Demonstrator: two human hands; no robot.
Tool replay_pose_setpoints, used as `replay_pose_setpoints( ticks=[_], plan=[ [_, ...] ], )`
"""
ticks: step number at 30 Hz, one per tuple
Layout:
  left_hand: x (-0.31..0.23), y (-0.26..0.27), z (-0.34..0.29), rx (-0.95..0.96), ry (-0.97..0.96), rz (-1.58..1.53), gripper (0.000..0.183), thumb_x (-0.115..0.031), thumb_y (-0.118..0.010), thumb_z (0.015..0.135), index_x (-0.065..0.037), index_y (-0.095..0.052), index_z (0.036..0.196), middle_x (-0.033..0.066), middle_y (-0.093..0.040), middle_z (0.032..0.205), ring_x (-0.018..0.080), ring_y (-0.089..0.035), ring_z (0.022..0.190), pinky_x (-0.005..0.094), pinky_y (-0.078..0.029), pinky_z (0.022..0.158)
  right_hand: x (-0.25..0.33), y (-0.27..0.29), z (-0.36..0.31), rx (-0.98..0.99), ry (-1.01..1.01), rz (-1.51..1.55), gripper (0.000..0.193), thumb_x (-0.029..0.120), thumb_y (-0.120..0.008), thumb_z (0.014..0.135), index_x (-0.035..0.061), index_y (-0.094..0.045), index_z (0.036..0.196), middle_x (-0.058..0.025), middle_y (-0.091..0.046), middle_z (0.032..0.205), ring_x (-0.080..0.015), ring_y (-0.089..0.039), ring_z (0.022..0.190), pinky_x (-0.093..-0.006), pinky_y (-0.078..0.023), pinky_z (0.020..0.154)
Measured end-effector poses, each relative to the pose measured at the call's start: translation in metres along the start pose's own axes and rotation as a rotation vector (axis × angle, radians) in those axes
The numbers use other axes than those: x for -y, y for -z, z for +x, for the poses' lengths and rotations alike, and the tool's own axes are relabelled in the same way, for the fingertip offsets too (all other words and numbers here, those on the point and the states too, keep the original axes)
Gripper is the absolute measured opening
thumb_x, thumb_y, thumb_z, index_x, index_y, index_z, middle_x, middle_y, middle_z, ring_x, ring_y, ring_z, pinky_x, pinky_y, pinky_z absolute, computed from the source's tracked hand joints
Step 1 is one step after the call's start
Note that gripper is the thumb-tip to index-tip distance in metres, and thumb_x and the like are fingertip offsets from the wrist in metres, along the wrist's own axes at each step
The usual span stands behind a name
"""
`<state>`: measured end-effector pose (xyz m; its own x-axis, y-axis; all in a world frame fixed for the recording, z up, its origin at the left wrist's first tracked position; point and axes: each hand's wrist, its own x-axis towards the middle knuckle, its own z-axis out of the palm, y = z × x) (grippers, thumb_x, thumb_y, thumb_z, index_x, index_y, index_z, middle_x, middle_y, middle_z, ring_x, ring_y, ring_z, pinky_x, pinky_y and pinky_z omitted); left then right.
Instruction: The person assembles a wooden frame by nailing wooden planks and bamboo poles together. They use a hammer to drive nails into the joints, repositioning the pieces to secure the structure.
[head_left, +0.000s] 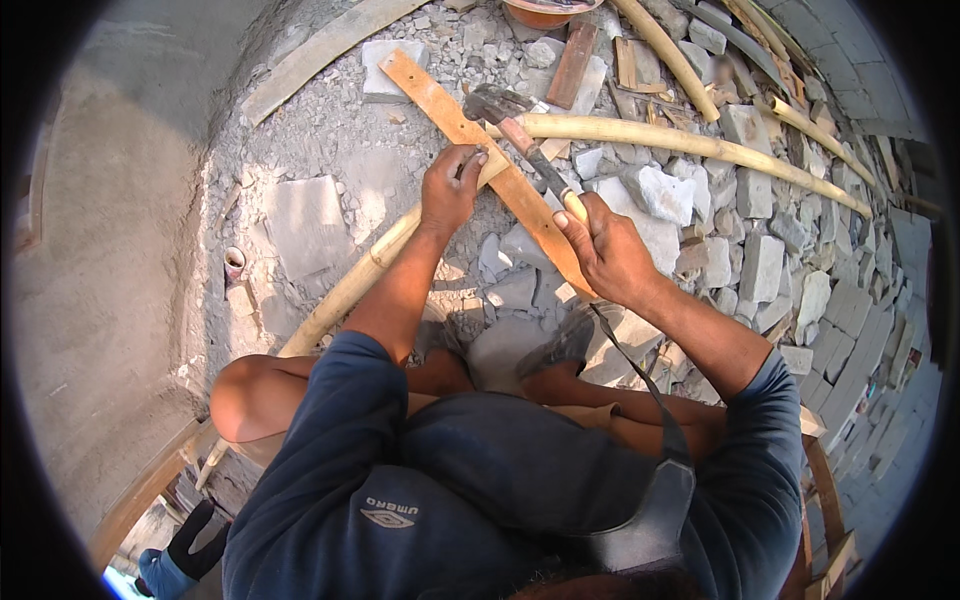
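Observation:
My right hand [607,252] is wrapped round the yellow grip end of a hammer [546,168]. Its dark head is raised over a flat brown wooden plank [525,205], which runs diagonally in front of me. On the plank's left side my left hand [453,187] is closed, thumb and finger pinched above the wood; what they hold, if anything, is too small to make out. Under that hand a split bamboo pole [352,285] meets the plank and slants down to the left. A second bamboo pole [690,145] stretches from the plank to the right.
Grey rubble and broken blocks [663,195] cover the ground, piled thickly on the right. A plastered wall [110,300] rises on the left. Another plank [330,55], a dark board [573,66] and an orange basin [545,14] lie farther off. A small can [234,262] stands left.

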<state>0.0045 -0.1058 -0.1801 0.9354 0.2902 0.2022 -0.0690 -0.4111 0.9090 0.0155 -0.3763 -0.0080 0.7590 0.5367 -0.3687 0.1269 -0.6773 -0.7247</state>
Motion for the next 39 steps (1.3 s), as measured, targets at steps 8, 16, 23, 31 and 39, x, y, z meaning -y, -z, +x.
replay_pose_setpoints(
  ticks=[8, 16, 23, 31, 39],
  plan=[
    [-0.008, 0.001, -0.002, 0.033, 0.036, 0.014, 0.013, -0.012, -0.074, 0.104, -0.001, -0.075, 0.112, 0.0128, -0.074, 0.099, 0.0217, -0.068, 0.088, 0.0345, -0.054, 0.080, -0.016, -0.005, 0.002, 0.051, -0.019, -0.114, 0.043, 0.042, -0.052, 0.118, 0.0003, -0.055, 0.108, -0.0255, -0.067, 0.072, -0.0469, -0.072, 0.071, -0.0559, -0.054, 0.065],
    [-0.009, 0.003, -0.001, 0.073, 0.051, 0.016, 0.009, -0.007, -0.073, 0.103, -0.001, -0.075, 0.110, 0.0097, -0.073, 0.102, 0.0167, -0.067, 0.089, 0.0318, -0.053, 0.081, -0.030, -0.012, 0.002, 0.039, -0.021, -0.035, 0.050, 0.047, -0.054, 0.116, -0.0015, -0.059, 0.106, -0.0261, -0.070, 0.076, -0.0475, -0.074, 0.076, -0.0559, -0.056, 0.069],
    [-0.009, 0.003, -0.001, 0.066, -0.017, 0.049, 0.011, -0.006, -0.072, 0.103, 0.000, -0.074, 0.111, 0.0111, -0.071, 0.100, 0.0201, -0.068, 0.087, 0.0338, -0.054, 0.079, -0.021, -0.006, -0.004, 0.070, -0.009, 0.014, 0.055, 0.050, -0.050, 0.117, -0.0033, -0.061, 0.110, -0.0260, -0.071, 0.078, -0.0473, -0.075, 0.077, -0.0543, -0.058, 0.071],
    [0.012, 0.005, 0.007, -0.045, 0.111, -0.107, 0.016, -0.011, -0.066, 0.107, 0.000, -0.074, 0.115, 0.0084, -0.072, 0.102, 0.0158, -0.065, 0.087, 0.0312, -0.053, 0.081, -0.085, -0.014, -0.012, 0.035, -0.170, 0.118, 0.057, 0.050, -0.051, 0.116, -0.0046, -0.064, 0.118, -0.0285, -0.074, 0.090, -0.0459, -0.075, 0.089, -0.0530, -0.058, 0.084],
    [-0.031, 0.060, -0.012, 0.258, 0.134, 0.925, 0.063, -0.061, -0.088, 0.085, -0.007, -0.073, 0.114, 0.0127, -0.069, 0.112, 0.0290, -0.070, 0.097, 0.0448, -0.057, 0.087, -0.131, -0.009, -0.010, 0.310, -0.593, 0.893, 0.057, 0.058, -0.049, 0.116, 0.0025, -0.059, 0.104, -0.0004, -0.052, 0.067, -0.0161, -0.050, 0.048, -0.0363, -0.050, 0.050]
  ],
)
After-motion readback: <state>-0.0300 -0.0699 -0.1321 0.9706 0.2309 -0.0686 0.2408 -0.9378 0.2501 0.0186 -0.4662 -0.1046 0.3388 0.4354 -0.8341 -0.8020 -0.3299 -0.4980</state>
